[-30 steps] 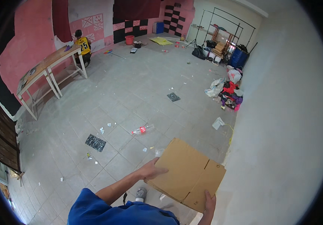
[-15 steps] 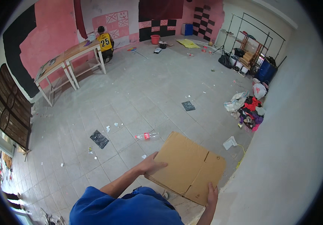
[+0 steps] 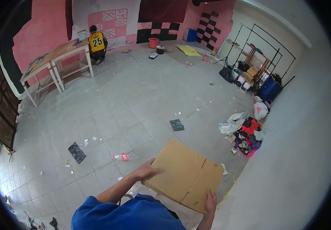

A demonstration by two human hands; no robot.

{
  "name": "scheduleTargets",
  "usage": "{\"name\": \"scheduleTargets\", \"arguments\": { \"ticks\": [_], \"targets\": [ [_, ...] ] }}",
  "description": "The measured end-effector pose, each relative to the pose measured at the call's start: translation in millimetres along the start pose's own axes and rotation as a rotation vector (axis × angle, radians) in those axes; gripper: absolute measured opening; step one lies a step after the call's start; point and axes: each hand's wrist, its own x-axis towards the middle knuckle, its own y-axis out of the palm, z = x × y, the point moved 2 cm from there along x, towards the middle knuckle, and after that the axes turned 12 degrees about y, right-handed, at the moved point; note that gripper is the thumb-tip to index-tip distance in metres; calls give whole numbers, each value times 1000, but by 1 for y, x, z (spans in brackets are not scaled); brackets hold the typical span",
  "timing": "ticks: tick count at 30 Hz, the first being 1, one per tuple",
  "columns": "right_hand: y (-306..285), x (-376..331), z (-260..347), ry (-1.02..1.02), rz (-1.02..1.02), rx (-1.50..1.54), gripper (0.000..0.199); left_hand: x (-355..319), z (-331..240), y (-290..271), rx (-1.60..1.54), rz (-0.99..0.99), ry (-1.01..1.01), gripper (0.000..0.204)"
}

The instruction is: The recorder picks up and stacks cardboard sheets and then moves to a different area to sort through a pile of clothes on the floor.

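Note:
Between my two hands is a flattened brown cardboard box (image 3: 180,172), held tilted in front of my body. My left hand (image 3: 150,171) grips its left edge, thumb lying on top and the other fingers hidden beneath. At the lower right edge my right hand (image 3: 210,203) is closed on the same cardboard, its thumb on the upper face. On the floor beyond the box's left side lies a clear plastic bottle (image 3: 124,156) with a red label.
Dark sheets (image 3: 76,152) and scraps litter the tiled floor. Clothes (image 3: 247,135) lie heaped by the right wall. A wooden table (image 3: 60,55) stands far left, with a person in a yellow jersey (image 3: 96,41) beside it. A blue barrel (image 3: 269,89) stands far right.
My view has shifted, so the floor things and the heap of clothes now sit further left. The cardboard stays in both hands, slightly lower and left in the picture.

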Motion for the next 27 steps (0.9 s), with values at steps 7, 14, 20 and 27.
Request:
{"name": "scheduleTargets", "arguments": {
  "ticks": [7,14,20,27],
  "targets": [
    [-7,97,64,64,-49,71,48,135,-26,16,63,87,-29,71],
    [1,203,129,25,-4,111,45,246,-50,26,138,78,-83,66],
    [6,307,184,-22,61,100,42,346,-50,34,116,3,-35,67],
    [19,393,254,6,162,147,38,436,-72,41,-12,-50,-25,64]
  ]
}}
